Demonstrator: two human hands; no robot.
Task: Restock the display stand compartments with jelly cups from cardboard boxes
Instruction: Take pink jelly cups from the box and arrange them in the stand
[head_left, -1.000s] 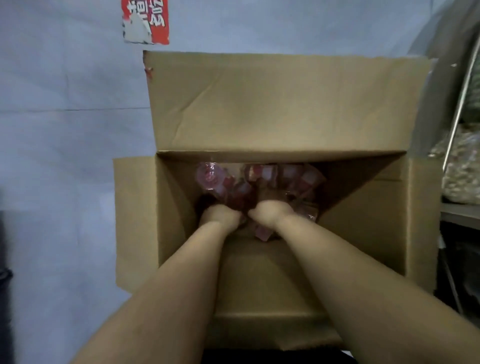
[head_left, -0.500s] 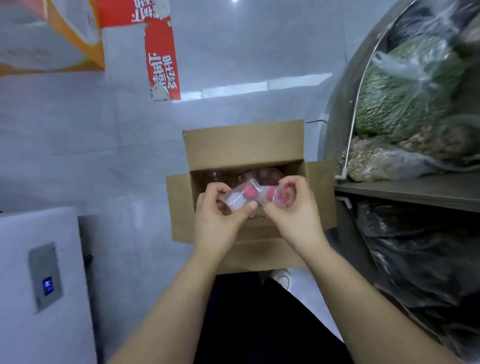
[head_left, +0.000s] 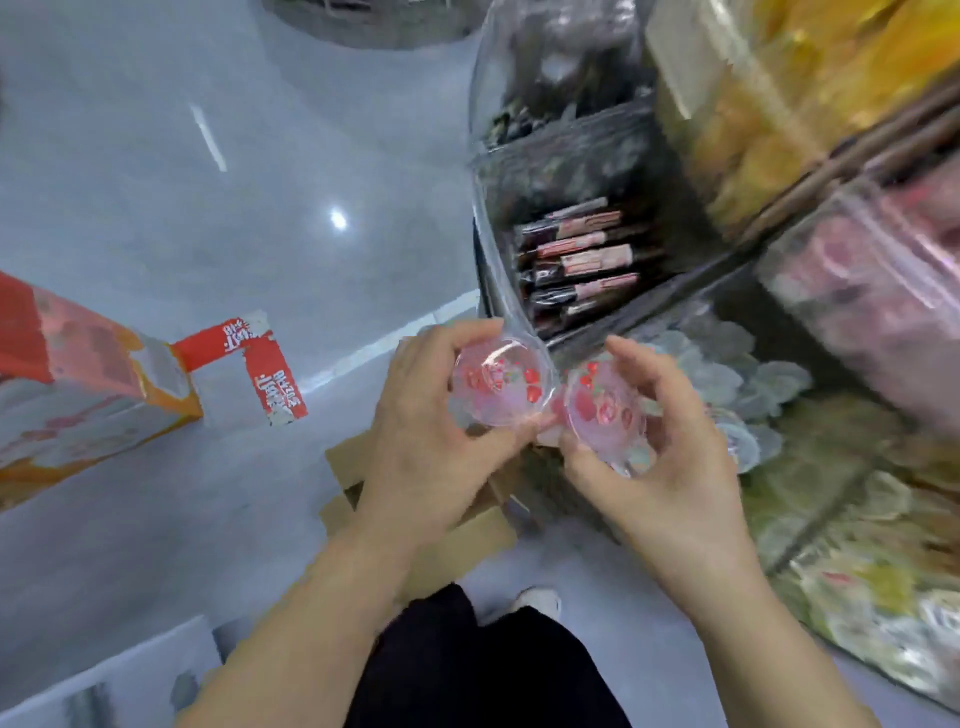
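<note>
Left hand: the left hand (head_left: 426, 421) curled its fingers and thumb round a clear plastic jelly cup with red fruit print on its film lid (head_left: 501, 382), lid turned up toward the camera
Right hand: the right hand (head_left: 670, 457) gripped a second clear jelly cup with a red-printed lid (head_left: 605, 408) from below and the side, thumb arched over the rim
Cups together: the two cups touched edge to edge between the hands, probably so that both could be carried across in one trip
Cardboard box: the brown cardboard box with open flaps (head_left: 457, 525) sat on the grey floor directly beneath the hands, mostly hidden by the forearms
Display stand: the stand of clear plastic compartments (head_left: 810, 291) stood just to the right; one low compartment held pale round-lidded cups (head_left: 737, 379), which may be the target, though blur made that uncertain
Stage: judged as mid-carry, cups lifted out and not yet placed
Next: the cups would need releasing into the matching compartment without spilling over its low front wall
Nearby: an orange and red printed carton (head_left: 83, 395) lay on the floor to the left
</note>
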